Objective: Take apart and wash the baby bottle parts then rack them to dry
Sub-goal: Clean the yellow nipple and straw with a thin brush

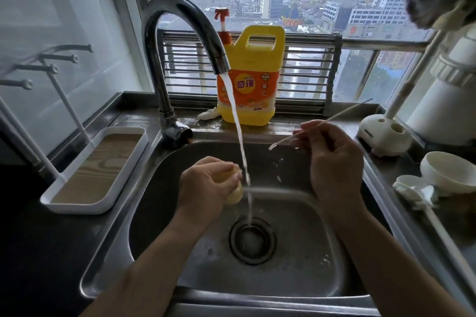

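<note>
- Left hand [206,184]: over the stainless steel sink [296,252], fingers curled round a pale yellow soft bottle part [234,195], held just beside the water stream [235,110].
- Right hand [333,162]: raised to the right of the stream, fingertips pinching a thin pale straw-like rod [347,111], tilted, lower end toward the stream.
- Curved chrome tap [180,13]: running into the drain.
- Yellow plastic detergent jug with orange pump [252,72]: on the ledge behind the sink.
- White drying tray with upright pegs [74,208]: left counter.
- White cup-shaped parts [448,172]: right counter.
</note>
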